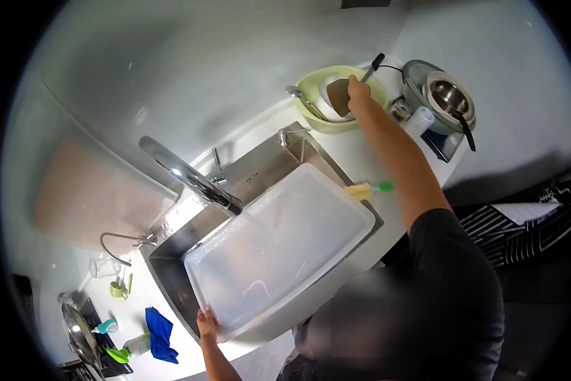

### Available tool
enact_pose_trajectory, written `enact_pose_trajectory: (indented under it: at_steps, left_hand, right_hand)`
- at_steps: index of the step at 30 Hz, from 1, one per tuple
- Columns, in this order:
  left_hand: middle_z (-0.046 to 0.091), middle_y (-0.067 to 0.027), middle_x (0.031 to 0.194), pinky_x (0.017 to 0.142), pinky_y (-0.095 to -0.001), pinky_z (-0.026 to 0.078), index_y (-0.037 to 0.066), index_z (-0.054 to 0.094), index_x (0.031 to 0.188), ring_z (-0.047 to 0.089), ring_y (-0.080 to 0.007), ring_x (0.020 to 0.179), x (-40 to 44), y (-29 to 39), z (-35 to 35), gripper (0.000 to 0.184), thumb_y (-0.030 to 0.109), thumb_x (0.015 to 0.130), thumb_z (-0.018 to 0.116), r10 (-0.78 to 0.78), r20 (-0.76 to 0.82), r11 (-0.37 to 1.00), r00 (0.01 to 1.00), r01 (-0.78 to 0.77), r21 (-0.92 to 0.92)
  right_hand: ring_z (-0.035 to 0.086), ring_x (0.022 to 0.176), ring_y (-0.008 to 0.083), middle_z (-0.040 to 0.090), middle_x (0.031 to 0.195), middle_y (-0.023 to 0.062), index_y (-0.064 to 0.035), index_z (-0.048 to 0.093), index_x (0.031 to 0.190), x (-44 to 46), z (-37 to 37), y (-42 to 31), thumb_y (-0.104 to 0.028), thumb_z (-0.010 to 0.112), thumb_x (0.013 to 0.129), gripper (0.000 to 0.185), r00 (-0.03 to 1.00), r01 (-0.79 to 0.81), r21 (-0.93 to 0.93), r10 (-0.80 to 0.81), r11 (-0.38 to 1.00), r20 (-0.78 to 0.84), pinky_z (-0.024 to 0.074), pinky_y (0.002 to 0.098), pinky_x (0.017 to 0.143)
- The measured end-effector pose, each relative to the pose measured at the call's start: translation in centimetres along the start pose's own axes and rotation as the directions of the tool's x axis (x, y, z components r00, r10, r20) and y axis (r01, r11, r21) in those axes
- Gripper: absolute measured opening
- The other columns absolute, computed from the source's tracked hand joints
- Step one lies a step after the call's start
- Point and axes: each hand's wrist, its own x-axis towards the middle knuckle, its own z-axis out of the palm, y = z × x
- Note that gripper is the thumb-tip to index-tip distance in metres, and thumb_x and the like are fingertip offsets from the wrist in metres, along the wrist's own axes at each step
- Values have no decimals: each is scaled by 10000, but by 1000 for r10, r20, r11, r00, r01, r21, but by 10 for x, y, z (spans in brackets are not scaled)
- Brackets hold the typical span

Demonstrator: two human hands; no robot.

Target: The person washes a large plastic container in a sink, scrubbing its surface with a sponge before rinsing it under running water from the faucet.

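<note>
A large translucent plastic lid lies slanted across the steel sink, its surface wet. My left hand grips the lid's near left corner, fingers over the rim. My right hand reaches to the pale green basin on the far counter. It is closed around what looks like a spatula, with a flat brown blade and a black-tipped handle. A white bowl and a ladle sit in the basin. The faucet arches above the lid.
A yellow brush with a green end lies by the sink's right edge. Stacked bowls hold a steel pot at the far right. On the left counter are a blue cloth, a spray bottle and a steel pan.
</note>
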Motion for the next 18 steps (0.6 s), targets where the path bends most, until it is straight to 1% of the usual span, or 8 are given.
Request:
enact_pose_trajectory:
  at_steps: [3,6,9,11,14,15,16,18]
  left_hand:
    - [494,-2,620,382,-238,357,62,480,1021,426,-98,432,-7,-1,2,277,303,888,510,-41,-71,997,997,36,-66]
    - [470,10,573,362,-240,341,63,481,1005,408,-91,407,-13,1,6,271,303,885,514,-54,-101,998,993,50,-42]
    - [446,21,539,346,-241,328,75,486,981,393,-86,391,-19,10,12,260,311,879,524,-62,-98,998,993,63,8]
    - [442,22,537,353,-235,331,82,491,975,392,-87,389,-22,16,14,258,317,875,529,-45,-75,998,996,49,49]
    - [466,17,578,373,-226,336,82,493,1003,404,-82,418,-15,5,7,268,316,877,527,-45,-75,999,996,45,2]
    - [466,17,578,373,-226,336,82,493,1003,404,-82,418,-17,5,6,268,316,877,527,-63,-56,998,996,64,26]
    - [480,15,607,384,-221,337,83,493,1015,411,-80,438,-17,7,8,272,315,876,528,-40,-59,999,997,40,1]
    - [513,9,686,406,-210,333,88,494,1038,426,-73,491,-12,5,5,282,314,874,534,-37,-50,999,998,36,-25]
  right_hand:
    - [514,1041,320,502,1184,214,60,493,1151,43,49,23,-370,571,794,565,994,-33,-70,25,997,-105,434,370,824]
    - [505,1069,351,495,1177,242,65,406,1186,61,70,29,-372,575,773,624,999,48,-291,-52,956,-5,426,386,890]
    - [507,1071,345,495,1172,254,68,434,1166,70,83,31,-344,547,785,573,988,152,-450,-121,880,97,402,396,911]
    - [505,1069,340,485,1209,225,71,516,1114,82,88,34,-353,560,785,538,937,344,-594,-227,727,265,422,366,869]
    - [487,1083,330,515,1169,211,31,510,1146,35,62,26,-312,572,757,522,946,319,-684,-174,656,274,405,374,889]
    - [478,1086,327,521,1154,200,12,502,1154,25,50,32,-266,569,748,496,836,522,-701,-457,487,304,394,376,898]
    - [470,1088,324,528,1138,189,-7,494,1162,19,36,38,-221,567,740,479,633,667,-701,-689,254,353,384,378,907]
    - [463,1053,339,537,1077,177,-28,494,1129,-7,-27,70,-110,537,691,448,331,939,-299,-691,171,642,358,416,916]
